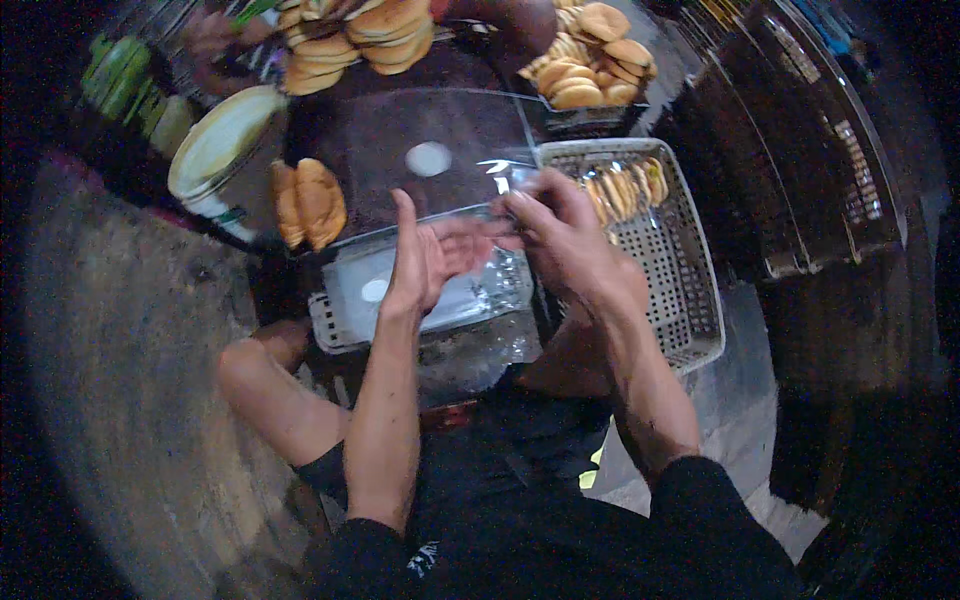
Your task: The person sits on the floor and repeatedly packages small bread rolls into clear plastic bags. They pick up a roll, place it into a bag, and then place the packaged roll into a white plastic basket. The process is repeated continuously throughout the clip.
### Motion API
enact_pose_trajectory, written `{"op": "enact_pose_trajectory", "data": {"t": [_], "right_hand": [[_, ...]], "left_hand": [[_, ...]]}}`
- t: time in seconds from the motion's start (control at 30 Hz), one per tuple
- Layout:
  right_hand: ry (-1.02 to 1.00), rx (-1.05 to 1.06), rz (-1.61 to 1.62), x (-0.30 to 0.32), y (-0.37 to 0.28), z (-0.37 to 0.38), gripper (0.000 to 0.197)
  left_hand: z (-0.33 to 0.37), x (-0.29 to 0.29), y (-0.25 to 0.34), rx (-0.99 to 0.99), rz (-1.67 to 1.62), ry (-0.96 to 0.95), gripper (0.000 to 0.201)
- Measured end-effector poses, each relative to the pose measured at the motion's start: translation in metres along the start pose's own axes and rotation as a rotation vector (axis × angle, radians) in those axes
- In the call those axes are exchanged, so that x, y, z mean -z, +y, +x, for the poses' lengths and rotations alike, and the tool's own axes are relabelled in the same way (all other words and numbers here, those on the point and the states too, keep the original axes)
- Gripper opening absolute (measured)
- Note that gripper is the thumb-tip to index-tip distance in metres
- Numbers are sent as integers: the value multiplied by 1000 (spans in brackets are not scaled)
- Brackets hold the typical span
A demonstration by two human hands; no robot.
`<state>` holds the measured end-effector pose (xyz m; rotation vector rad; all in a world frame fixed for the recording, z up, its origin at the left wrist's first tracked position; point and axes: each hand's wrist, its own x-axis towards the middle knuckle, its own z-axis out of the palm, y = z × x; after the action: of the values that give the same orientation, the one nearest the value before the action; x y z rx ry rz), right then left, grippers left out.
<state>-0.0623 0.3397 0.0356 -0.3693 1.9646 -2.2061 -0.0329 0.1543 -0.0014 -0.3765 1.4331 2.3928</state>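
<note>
Clear plastic [499, 177], pinched at fingertips [518, 203] of right hand [580, 245], left hand [428, 264] beside.

You are holding your left hand [440, 262] open, its thumb pointing up and its blurred fingers reaching toward your right hand [565, 225], which is pinching shiny clear plastic [500, 172]. Below them, a stack of clear plastic sheets [460, 302] is lying in a pale tray [323, 328]. To your right, wrapped buns [630, 190] are sitting in a perforated basket [708, 270]. To your left, loose buns [312, 205] are resting near a pale bucket [183, 180], while bun piles [365, 40] are standing beyond the dark table [375, 125]
</note>
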Motion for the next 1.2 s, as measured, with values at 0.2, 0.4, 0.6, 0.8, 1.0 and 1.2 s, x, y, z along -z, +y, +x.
{"op": "enact_pose_trajectory", "data": {"t": [0.2,0.4,0.6,0.8,1.0,1.2], "right_hand": [[90,-156,147,-51,-18,-2,21],[-21,386,-435,-182,113,62,51],[16,458,-998,-224,173,89,51],[31,-129,-91,-83,85,102,32],[-50,-138,336,23,-34,60,36],[-78,-209,133,0,-41,40,42]], "left_hand": [[4,56,29,-416,-283,384,39],[-51,202,44,-707,-280,1212,42],[-84,238,40,-713,-620,1187,63],[-60,187,48,-755,-269,963,62],[-25,131,39,-693,24,636,73],[-21,0,18,-606,-282,244,72]]}}
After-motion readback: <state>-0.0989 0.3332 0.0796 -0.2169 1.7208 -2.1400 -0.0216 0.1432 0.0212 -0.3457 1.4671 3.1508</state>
